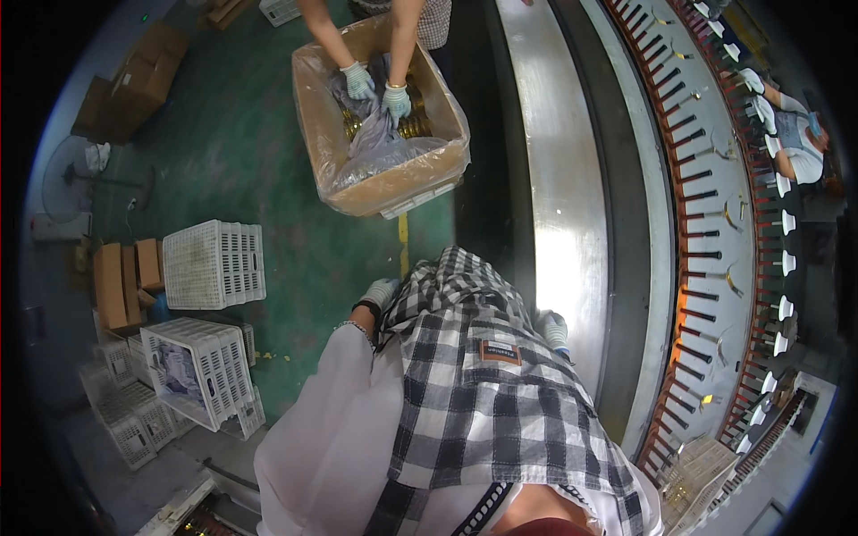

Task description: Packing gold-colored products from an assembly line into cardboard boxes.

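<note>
Green floor (295,339) spreads beneath white crates (214,268) at left, while a long metal bench (563,161) runs along the right, near a row of dark-handled tools (703,255). Gloved, the wearer's left hand (382,291) is at the left edge of the checked apron (465,384) worn on the body; the right hand (554,330), also gloved, is on the apron's other side, by the bench. I cannot tell whether either grasps anything. Ahead, a co-worker's gloved hands (396,103) grip greyish plastic (380,143) inside a lined carton (402,185).
</note>
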A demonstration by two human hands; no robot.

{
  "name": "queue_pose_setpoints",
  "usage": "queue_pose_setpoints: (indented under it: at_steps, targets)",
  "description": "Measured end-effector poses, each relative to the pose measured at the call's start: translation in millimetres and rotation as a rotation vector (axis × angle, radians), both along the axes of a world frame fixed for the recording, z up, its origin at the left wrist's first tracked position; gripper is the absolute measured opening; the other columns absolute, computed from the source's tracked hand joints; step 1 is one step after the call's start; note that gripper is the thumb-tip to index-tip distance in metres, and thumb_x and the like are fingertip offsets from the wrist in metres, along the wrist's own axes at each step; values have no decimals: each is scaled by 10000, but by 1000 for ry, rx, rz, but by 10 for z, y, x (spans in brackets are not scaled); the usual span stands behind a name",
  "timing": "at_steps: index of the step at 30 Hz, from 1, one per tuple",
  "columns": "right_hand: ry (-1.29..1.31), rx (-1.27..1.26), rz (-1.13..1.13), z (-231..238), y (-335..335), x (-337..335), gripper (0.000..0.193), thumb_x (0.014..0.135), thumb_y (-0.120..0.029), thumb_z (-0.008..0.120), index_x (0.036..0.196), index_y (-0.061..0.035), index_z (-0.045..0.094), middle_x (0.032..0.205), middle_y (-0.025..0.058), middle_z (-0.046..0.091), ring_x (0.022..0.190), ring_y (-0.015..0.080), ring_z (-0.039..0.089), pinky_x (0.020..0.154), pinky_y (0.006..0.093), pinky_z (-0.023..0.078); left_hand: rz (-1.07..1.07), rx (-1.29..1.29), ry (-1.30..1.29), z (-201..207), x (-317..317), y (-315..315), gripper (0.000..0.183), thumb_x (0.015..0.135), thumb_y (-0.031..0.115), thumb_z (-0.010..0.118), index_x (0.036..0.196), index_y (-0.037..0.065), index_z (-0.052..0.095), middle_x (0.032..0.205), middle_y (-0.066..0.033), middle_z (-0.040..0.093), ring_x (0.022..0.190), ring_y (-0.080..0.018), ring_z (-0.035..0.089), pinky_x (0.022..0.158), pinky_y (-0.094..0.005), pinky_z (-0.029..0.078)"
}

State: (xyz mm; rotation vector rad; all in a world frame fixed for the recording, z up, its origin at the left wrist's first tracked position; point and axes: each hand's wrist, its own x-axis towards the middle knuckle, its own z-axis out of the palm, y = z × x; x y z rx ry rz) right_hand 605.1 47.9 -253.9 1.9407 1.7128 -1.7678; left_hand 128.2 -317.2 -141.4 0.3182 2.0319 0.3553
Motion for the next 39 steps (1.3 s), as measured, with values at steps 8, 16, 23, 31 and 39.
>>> queue_pose_setpoints:
  at_steps: [8, 16, 23, 31, 39]
  targets:
    - [-235, 7, 172, 1640, -173, -444, 358, 948, -237, 654, 1199, 19, 673, 1042, 158, 746, 948, 247, 683, 887, 350, 530, 10, -52, -3, 214, 421, 46, 514, 1044, 418, 417, 1209, 6, 677, 1259, -215, 677, 1193, -396, 613, 1017, -427, 458]
    - [-197, 44, 128, 1298, -126, -592, 371, 953, -261, 661, 1209, 8, 667, 1100, 191, 737, 1030, 271, 676, 941, 357, 512, -8, 8, -2, -168, -64, 179, 523, 1007, 409, 513, 1242, -35, 661, 1295, -248, 661, 1226, -416, 601, 1032, -403, 452]
    - [-246, -18, 156, 1339, -112, -704, 356, 959, -279, 675, 1190, -8, 673, 1036, 153, 723, 938, 250, 643, 889, 357, 504, -8, 13, -39, 37, -270, 307, 512, 1027, 413, 463, 1193, -19, 682, 1211, -229, 697, 1149, -407, 627, 981, -419, 467]
    - [-199, -34, -2, 1328, -86, -746, 305, 968, -271, 670, 1145, -23, 673, 987, 121, 718, 895, 211, 619, 862, 349, 503, -68, -1, -41, 95, -519, 380, 491, 1036, 400, 418, 1156, 6, 684, 1193, -245, 689, 1139, -437, 618, 952, -443, 466]
    - [-206, -33, 37, 1297, -85, -645, 304, 985, -260, 656, 1164, -14, 664, 1008, 120, 724, 901, 203, 628, 847, 353, 512, 47, -26, -157, -98, -531, 542, 522, 980, 411, 521, 1230, -18, 678, 1226, -208, 705, 1141, -364, 658, 982, -412, 482]
